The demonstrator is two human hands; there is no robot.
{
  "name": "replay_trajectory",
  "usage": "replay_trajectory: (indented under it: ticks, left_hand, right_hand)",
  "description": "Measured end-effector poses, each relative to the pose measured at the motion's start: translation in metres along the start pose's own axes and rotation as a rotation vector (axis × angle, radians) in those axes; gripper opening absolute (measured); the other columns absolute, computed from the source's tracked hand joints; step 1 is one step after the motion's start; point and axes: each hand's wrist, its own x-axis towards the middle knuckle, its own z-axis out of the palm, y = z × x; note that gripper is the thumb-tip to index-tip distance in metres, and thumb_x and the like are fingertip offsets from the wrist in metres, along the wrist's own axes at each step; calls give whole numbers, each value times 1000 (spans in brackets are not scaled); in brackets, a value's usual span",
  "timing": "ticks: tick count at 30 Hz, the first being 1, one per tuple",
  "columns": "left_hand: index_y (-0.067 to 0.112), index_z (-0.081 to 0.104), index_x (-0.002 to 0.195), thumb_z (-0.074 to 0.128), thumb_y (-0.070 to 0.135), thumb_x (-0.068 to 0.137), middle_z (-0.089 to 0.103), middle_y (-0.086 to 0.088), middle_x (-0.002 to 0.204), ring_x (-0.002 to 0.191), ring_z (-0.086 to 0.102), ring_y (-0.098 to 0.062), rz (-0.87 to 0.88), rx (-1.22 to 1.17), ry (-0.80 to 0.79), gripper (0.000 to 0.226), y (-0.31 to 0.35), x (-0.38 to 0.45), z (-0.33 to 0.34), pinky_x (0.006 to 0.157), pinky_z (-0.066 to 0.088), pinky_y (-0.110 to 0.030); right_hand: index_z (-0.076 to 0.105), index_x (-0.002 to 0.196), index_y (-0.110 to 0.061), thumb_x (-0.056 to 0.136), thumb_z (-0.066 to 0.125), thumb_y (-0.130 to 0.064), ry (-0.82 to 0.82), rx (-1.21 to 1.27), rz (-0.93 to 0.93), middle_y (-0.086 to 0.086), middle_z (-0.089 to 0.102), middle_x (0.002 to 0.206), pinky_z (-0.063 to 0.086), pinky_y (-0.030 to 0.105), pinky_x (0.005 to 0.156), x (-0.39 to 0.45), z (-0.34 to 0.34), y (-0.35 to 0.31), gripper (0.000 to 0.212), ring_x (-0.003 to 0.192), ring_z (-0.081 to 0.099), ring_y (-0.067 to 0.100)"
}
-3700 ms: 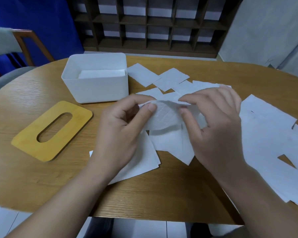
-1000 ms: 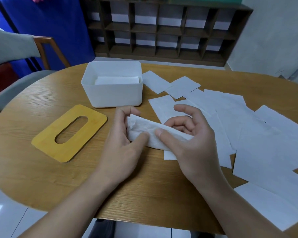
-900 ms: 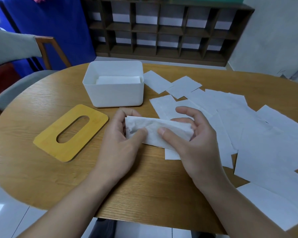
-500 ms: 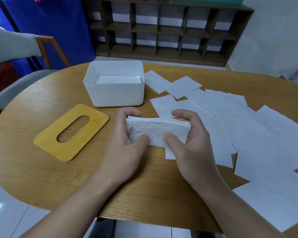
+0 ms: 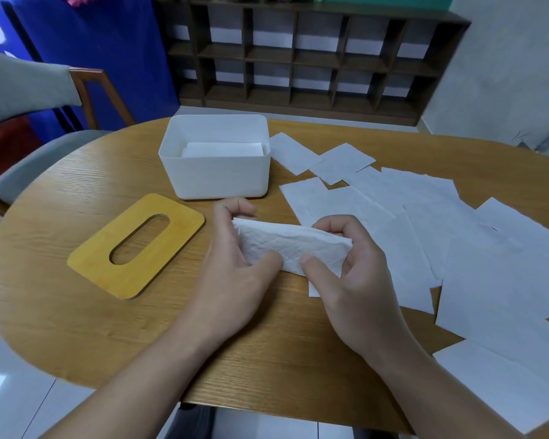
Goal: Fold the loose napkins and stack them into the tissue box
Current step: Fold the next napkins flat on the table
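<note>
A folded white napkin is held just above the wooden table, between both hands. My left hand pinches its left end with thumb and curled fingers. My right hand grips its right end the same way. Behind them stands the white tissue box, lid off, with a stack of folded napkins inside. Several loose napkins lie spread over the right half of the table.
The yellow wooden lid with an oval slot lies flat to the left of my hands. A chair stands at the far left of the table. A dark shelf unit fills the back wall.
The napkin went from an open sheet to a narrow folded strip held between both hands. In the last half second both hands tightened on its ends; they stay in place.
</note>
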Motion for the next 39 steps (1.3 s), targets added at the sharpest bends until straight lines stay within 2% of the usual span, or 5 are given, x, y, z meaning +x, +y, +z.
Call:
replay_trajectory:
  ticks: [10, 14, 25, 30, 39]
  left_hand:
    - [32, 59, 124, 70, 20, 92, 65, -3, 96, 81, 58, -23, -37, 18, 10, 36, -2, 3, -6, 73, 49, -46]
    - [12, 77, 111, 72, 15, 107, 83, -6, 101, 92, 78, -23, -67, -37, -83, 7, 11, 6, -14, 80, 62, -38]
    - [4, 75, 95, 60, 37, 114, 61, -35, 87, 74, 54, -22, -56, -87, -31, 41, 11, 10, -23, 67, 41, -36]
    - [22, 73, 122, 64, 32, 111, 66, -24, 69, 52, 56, -21, -86, -107, -93, 18, 18, 5, -22, 48, 43, -28]
    - [34, 46, 141, 69, 20, 109, 77, -10, 80, 54, 62, -19, -83, -66, 10, 42, 20, 12, -31, 51, 47, -37]
  right_hand:
    - [74, 111, -31, 103, 76, -25, 21, -162, -41, -11, 75, 96, 62, 28, 60, 2, -13, -3, 10, 89, 76, 11]
    - [78, 106, -28, 103, 76, -18, 47, -93, -10, -7, 80, 90, 66, 40, 66, 5, -24, -5, 11, 83, 79, 13]
    - [80, 110, -20, 101, 77, -12, -4, 25, 84, -3, 85, 101, 69, 46, 81, 9, -27, -13, 12, 96, 82, 17]
    - [81, 110, -21, 100, 78, -14, 30, 11, 106, -2, 85, 102, 68, 57, 87, 13, -28, -15, 12, 97, 82, 19]
    - [56, 134, -32, 99, 81, -16, 123, 27, 140, -3, 83, 109, 66, 50, 81, 13, -19, -25, 45, 81, 84, 25]
